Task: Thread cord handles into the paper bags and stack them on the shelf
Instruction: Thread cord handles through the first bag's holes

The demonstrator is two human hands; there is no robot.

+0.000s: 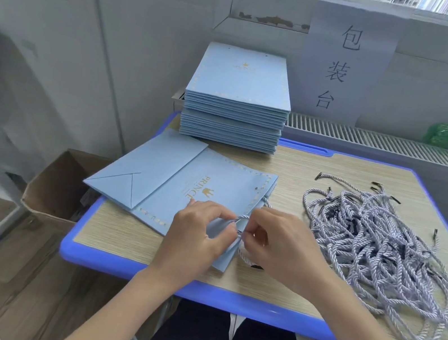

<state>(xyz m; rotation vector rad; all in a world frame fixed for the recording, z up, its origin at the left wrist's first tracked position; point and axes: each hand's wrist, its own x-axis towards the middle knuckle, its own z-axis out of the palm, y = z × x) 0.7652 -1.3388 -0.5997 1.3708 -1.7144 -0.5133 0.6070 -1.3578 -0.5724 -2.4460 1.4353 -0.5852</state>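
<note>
While my left hand point(200, 234) lay curled over the near corner of the flat blue paper bag point(181, 189), its thumb and forefinger pinched the twisted cord point(241, 218) at the bag's open edge, and my right hand point(278, 244) pinched the same cord just beside it, fingertips almost touching. I could not make out whether the cord's tip had gone through a hole; the fingers hid that spot. The bag lay folded flat on the small desk point(306, 166), its mouth toward my right hand and its bottom fold hanging past the desk's left edge.

I judged the cord soft and limp, with no push in it, so the stiff dark tip was the place to hold it when feeding a hole. The bag looked light and fairly stiff, card-like, but liable to crease at the punched edge; I reckoned it wanted pinning flat near the holes, not lifting by a corner.

To the right sprawled a tangled heap of loose cords point(375, 251), likely to drag neighbours along if one was pulled. Behind the bag stood a stack of flat bags point(235, 112) against the wall. A cardboard box point(56, 189) sat on the floor to the left.
</note>
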